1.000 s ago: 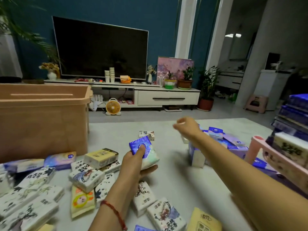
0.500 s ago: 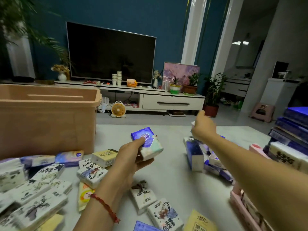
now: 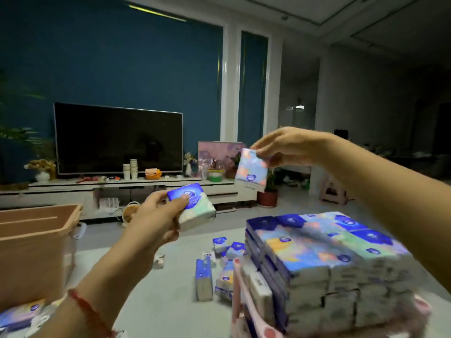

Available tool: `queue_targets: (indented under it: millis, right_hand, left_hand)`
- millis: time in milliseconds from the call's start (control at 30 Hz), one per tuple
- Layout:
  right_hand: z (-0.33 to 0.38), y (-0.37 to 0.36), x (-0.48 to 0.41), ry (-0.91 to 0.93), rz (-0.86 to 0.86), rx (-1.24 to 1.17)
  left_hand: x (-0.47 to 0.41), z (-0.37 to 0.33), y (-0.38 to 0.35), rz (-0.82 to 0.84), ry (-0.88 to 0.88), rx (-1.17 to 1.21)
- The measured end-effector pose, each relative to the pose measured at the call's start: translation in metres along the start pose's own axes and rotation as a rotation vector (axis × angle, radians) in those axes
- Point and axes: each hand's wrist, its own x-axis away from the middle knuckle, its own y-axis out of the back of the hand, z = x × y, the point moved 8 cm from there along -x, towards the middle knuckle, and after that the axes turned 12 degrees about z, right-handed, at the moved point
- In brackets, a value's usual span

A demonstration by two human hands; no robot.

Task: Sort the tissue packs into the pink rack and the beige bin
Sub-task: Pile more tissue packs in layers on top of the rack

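Pink rack (image 3: 246, 311) at 4 o'clock held stacked tissue packs (image 3: 324, 259); your left hand (image 3: 156, 215) and right hand (image 3: 285, 145) each pinched 1 pack.

Both arms reach forward, raised. The left hand (image 3: 156, 215), a red string around its wrist, grips a tissue pack (image 3: 192, 206). The right hand (image 3: 288, 147), higher, pinches a second pack (image 3: 251, 167) by its top edge.
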Motion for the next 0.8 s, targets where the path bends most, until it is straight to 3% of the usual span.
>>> queue_targets:
  millis: [133,333,400,467,533,667,800]
  right_hand:
    - [-0.062,0.019,0.04,-0.083,0.068,-0.093]
    - [-0.094,0.028,0.063,-0.091,0.093,-0.083]
    - [-0.099,0.025,0.06,-0.059,0.064,-0.009]
    - [-0.1,0.024,0.059,-0.041,0.013,0.224]
    - [-0.098,0.02,0.063,-0.02,0.063,0.331]
    - [-0.097,0.007,0.081,-0.074,0.302,0.368]
    - [-0.089,0.003,0.077,-0.008,0.288,0.466]
  left_hand:
    - [-0.022,-0.015,-0.079,0.104,-0.029,-0.068]
    - [-0.028,0.008,-0.128,0.137,0.113,-0.159]
    - [-0.025,0.013,-0.133,0.103,0.129,-0.267]
    - [-0.025,0.02,-0.133,0.065,0.151,-0.37]
    - [-0.028,0.025,-0.134,0.055,0.176,-0.429]
    - [-0.03,0.028,-0.143,0.08,0.186,-0.329]
    - [-0.034,0.033,-0.143,0.065,0.192,-0.282]
